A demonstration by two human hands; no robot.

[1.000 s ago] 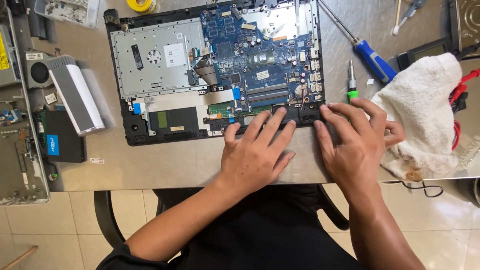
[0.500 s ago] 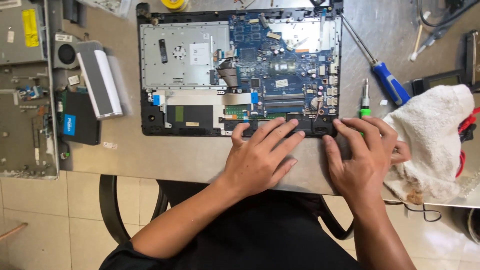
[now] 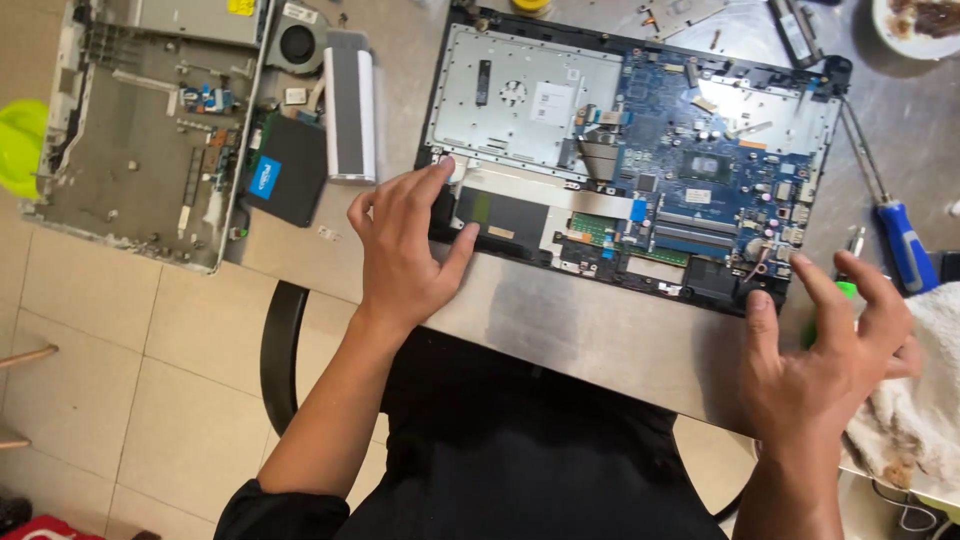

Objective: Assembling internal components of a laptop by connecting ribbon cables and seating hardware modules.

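The left hand (image 3: 405, 250) covers the near left corner of the opened black laptop base with its blue circuit board (image 3: 700, 190), so that corner cannot be made out. The right hand (image 3: 830, 350) hides most of a small green-handled tool (image 3: 847, 289). The white plate (image 3: 915, 25) and the lime-green plastic object (image 3: 20, 145) are cut off by the frame edges. The crumpled white cloth (image 3: 925, 400) runs off the right edge.

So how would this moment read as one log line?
left hand: on near-left corner of opened black laptop base | right hand: at near-right corner | blue-handled screwdriver: lying right, untouched
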